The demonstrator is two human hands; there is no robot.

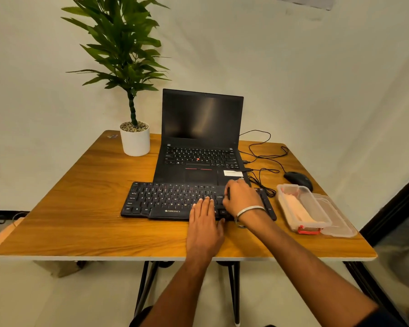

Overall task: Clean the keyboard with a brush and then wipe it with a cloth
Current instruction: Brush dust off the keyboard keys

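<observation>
A black Zebronics keyboard point(165, 199) lies on the wooden table point(80, 223) in front of a laptop. My left hand point(204, 223) rests flat on the keyboard's lower right keys, fingers straight. My right hand point(242, 200) sits over the keyboard's right end with fingers curled. A small dark brush point(228, 192) shows between its thumb and forefinger; most of the brush is hidden by the hand. A peach cloth point(295, 210) lies inside a clear plastic box at the right.
An open black laptop point(201, 119) stands behind the keyboard. A potted plant point(135, 140) is at the back left. A black mouse point(298, 179) and cables point(262, 159) lie at the back right. The clear box point(315, 224) and its lid point(340, 224) sit near the right edge.
</observation>
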